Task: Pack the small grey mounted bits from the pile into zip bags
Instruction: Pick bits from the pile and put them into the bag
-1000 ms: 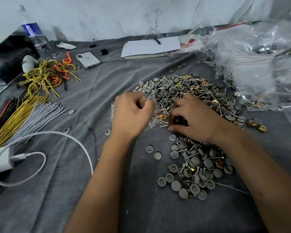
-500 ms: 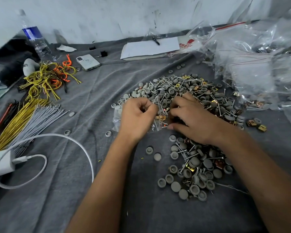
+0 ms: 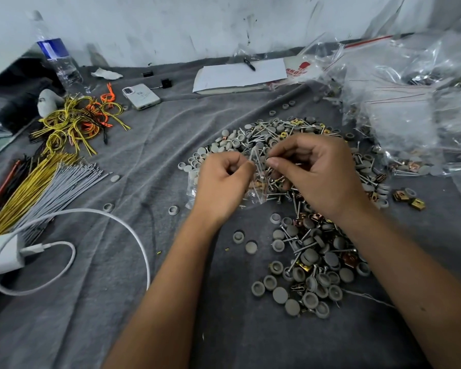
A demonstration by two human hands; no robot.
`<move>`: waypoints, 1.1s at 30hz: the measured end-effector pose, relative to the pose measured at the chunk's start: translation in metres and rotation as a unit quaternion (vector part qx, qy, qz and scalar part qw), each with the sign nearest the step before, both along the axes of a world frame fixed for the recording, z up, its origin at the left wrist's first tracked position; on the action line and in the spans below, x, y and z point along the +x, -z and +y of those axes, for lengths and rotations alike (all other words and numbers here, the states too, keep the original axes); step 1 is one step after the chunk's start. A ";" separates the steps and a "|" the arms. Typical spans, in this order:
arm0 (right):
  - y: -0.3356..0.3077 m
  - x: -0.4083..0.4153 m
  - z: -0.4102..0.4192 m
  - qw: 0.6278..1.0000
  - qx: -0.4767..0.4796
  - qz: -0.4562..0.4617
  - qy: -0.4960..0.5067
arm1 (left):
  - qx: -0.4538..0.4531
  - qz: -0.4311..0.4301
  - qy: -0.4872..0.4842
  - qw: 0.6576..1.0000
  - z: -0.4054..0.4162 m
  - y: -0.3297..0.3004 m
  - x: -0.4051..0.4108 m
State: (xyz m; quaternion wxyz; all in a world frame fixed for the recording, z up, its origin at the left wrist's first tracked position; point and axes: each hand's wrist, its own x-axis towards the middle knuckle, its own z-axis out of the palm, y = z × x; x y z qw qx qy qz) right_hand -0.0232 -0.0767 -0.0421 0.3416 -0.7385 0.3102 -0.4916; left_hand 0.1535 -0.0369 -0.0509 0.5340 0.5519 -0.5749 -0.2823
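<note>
Mostly the pile is made of small grey round caps mixed with thin metal pins and some golden clips; it lies on the grey cloth of the desk, in front of both hands. One small clear zip bag hangs between the hands, already holding several pins. The left hand is curled and pinches the bag's upper edge. The right hand pinches thin pins at the bag's mouth with thumb and forefinger.

Phone, water btl, charger w/ cable, notepad.
</note>
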 end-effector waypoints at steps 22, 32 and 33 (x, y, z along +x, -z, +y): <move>-0.002 -0.008 -0.003 0.994 -0.079 0.076 0.027 | 0.090 0.194 0.012 0.977 0.003 -0.014 0.018; 0.003 -0.007 -0.006 0.918 -0.117 0.377 -0.025 | 0.075 0.196 -0.039 0.977 0.003 -0.014 0.007; 0.004 -0.005 -0.005 0.914 -0.114 0.388 -0.037 | 0.075 0.194 -0.039 0.977 0.003 -0.014 0.006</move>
